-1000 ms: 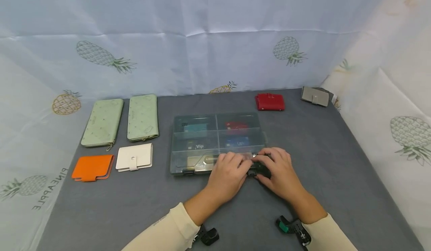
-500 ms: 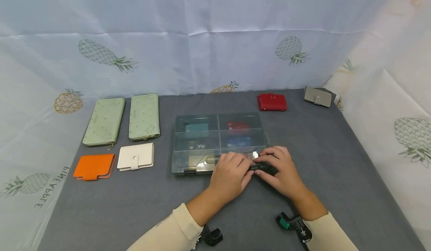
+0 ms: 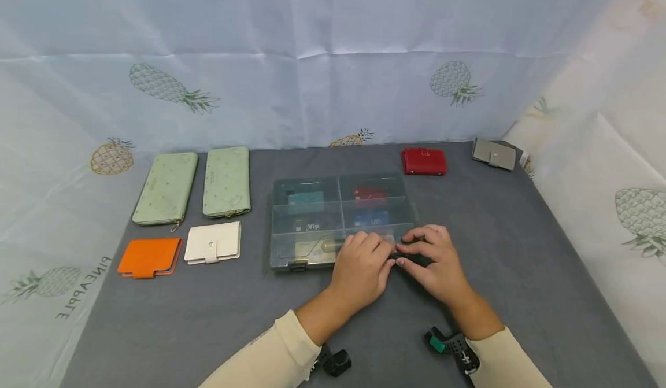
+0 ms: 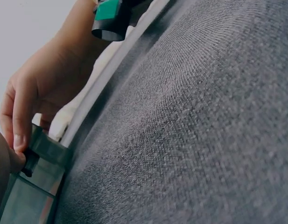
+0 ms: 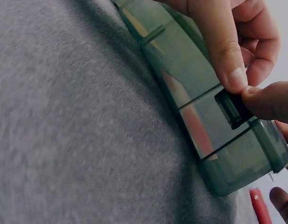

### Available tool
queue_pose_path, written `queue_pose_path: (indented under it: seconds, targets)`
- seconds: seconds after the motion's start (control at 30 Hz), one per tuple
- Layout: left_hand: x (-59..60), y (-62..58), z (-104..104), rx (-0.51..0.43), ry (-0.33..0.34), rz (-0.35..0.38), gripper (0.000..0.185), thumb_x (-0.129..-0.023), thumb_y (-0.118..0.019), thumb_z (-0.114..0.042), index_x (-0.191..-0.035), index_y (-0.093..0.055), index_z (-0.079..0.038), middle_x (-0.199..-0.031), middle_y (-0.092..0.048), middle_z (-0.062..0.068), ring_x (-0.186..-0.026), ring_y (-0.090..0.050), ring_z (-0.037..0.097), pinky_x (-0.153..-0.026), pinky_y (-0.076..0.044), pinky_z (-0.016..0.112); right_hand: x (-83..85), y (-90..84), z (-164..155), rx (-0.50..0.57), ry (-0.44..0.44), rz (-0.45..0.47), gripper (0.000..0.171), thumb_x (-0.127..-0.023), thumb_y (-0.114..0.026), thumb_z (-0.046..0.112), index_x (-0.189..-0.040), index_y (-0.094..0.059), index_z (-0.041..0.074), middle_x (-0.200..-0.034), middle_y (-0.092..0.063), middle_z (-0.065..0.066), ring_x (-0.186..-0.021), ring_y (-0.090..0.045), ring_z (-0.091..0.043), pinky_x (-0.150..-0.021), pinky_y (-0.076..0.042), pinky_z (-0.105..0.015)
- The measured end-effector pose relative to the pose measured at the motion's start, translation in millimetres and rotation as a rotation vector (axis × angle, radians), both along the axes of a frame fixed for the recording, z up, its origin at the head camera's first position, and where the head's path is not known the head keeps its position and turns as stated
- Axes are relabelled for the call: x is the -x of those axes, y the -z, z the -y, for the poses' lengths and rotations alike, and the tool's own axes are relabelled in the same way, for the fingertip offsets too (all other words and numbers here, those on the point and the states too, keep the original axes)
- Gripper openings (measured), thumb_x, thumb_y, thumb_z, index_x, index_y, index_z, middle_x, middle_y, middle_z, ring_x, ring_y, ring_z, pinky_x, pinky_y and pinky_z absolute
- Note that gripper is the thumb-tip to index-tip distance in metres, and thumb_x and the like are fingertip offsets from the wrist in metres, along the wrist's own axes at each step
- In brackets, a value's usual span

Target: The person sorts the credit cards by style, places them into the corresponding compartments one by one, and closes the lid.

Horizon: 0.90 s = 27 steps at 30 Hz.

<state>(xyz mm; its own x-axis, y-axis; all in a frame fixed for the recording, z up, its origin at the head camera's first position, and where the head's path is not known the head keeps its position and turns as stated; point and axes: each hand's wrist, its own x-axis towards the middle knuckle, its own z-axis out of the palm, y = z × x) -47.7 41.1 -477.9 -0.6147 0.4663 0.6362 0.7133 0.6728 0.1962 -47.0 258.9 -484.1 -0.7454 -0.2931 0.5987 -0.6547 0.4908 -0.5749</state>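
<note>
A translucent green plastic storage box [image 3: 307, 263] with a divided lid lies in the middle of the table. Cards show inside it, one marked "Vip". My left hand [image 3: 361, 263] bends its fingers over the front edge of the lid, its thumb at the black latch [image 5: 232, 109]. From the other side my right hand [image 3: 437, 263] grips the front right part of the box, thumb tip against the same latch. In the right wrist view both thumbs meet at the latch's upper end. The left wrist view shows my right hand's fingertips at the box edge.
Two pale green wallets [image 3: 165, 188], an orange card holder [image 3: 150, 257] and a cream card holder [image 3: 213, 242] lie left of the box. A red wallet [image 3: 424, 161] and a grey card holder [image 3: 493, 154] lie at the back right. A pineapple-print cloth [image 3: 333, 87] hangs behind the table.
Both hands stay at the box's front right latch. My right thumb has moved up a little toward my left fingers, and less of the black latch shows between them. The head view has shifted slightly.
</note>
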Motion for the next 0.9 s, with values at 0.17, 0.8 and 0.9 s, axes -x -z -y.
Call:
queue_pose_path:
  seconds: [0.17, 0.8, 0.9]
  targets:
    - [0.8, 0.2, -1.4, 0.025, -0.004, 0.003, 0.017, -0.092, -0.083, -0.024, -0.107, -0.077, -0.018, -0.098, -0.067, -0.003, -0.085, -0.057, 0.018, -0.072, -0.045, 0.034, -0.7, -0.7, 0.7, 0.010, 0.028, -0.007, 0.031, -0.069, -0.092, -0.003, -0.098, -0.085, 0.005, -0.109, -0.072, -0.010, -0.105, -0.052, -0.032, -0.102, -0.034, -0.029]
    - [-3.3, -26.8, 33.0, 0.057, 0.176, 0.212, 0.024, -0.100, -0.076, -0.035, -0.120, -0.078, -0.021, -0.114, -0.069, -0.005, -0.109, -0.062, 0.017, -0.094, -0.049, 0.042, -6.4, -9.0, 4.3, -0.163, 0.091, -0.018, 0.043, -0.097, -0.076, 0.048, -0.119, -0.078, 0.011, -0.119, -0.068, -0.010, -0.111, -0.056, -0.035, -0.100, -0.035, -0.059]
    - [-1.7, -35.0, 55.1, 0.066, 0.190, 0.223, 0.032, -0.100, -0.075, -0.040, -0.126, -0.077, -0.020, -0.122, -0.069, -0.003, -0.119, -0.062, 0.019, -0.107, -0.046, 0.049, -7.9, -18.1, 6.0, -0.246, 0.122, -0.029, 0.069, -0.100, -0.059, 0.068, -0.134, -0.071, 0.009, -0.131, -0.065, -0.016, -0.122, -0.054, -0.041, -0.103, -0.035, -0.066]
